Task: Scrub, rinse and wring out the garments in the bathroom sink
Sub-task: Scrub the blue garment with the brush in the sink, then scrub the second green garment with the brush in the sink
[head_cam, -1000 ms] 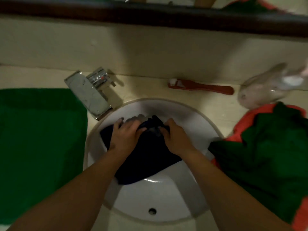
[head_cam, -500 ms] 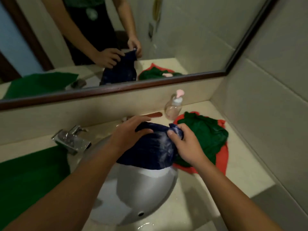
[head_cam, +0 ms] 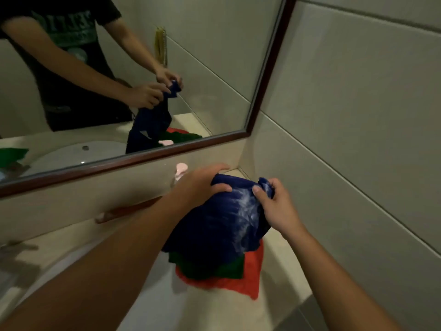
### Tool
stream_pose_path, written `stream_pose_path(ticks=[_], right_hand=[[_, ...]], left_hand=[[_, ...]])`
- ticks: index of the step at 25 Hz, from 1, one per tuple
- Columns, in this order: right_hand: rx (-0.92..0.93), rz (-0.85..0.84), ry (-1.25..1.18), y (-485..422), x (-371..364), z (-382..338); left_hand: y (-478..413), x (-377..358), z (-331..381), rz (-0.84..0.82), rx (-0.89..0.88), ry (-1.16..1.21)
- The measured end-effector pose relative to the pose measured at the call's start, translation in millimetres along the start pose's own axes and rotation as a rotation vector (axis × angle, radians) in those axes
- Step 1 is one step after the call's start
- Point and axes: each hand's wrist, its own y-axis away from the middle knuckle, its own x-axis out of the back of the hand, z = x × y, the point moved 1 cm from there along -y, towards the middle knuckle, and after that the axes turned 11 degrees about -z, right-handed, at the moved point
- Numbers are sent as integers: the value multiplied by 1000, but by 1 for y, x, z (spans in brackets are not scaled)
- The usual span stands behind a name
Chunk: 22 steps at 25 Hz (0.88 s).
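Note:
A dark blue garment (head_cam: pixel 214 225) streaked with white soap hangs in the air above the counter, to the right of the sink. My left hand (head_cam: pixel 202 185) grips its upper left edge and my right hand (head_cam: pixel 274 206) pinches its upper right corner. Under it lies a green and red garment (head_cam: pixel 229 275) on the counter. The white sink (head_cam: pixel 47 271) shows only as a rim at the lower left, mostly hidden by my left arm.
A red-handled brush (head_cam: pixel 124 211) lies along the back of the counter. A soap bottle with a pink cap (head_cam: pixel 181 169) stands behind my left hand. The faucet (head_cam: pixel 14 247) is at the far left. A mirror (head_cam: pixel 191 56) and tiled wall (head_cam: pixel 358 115) close in the corner.
Both hands lifted the blue garment out of the sink basin and carried it right, over the green and red garment. The view swung up and to the right.

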Motion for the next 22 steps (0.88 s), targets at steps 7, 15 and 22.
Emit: stream_pose_path(ticks=[7, 15, 22], right_hand=[[-115, -167, 226, -58, -4, 107], [48, -606, 341, -49, -126, 62], [208, -850, 339, 42, -295, -13]], left_hand=[[-40, -118, -28, -88, 231, -225], [74, -107, -99, 64, 436, -244], [256, -84, -158, 255, 562, -233]])
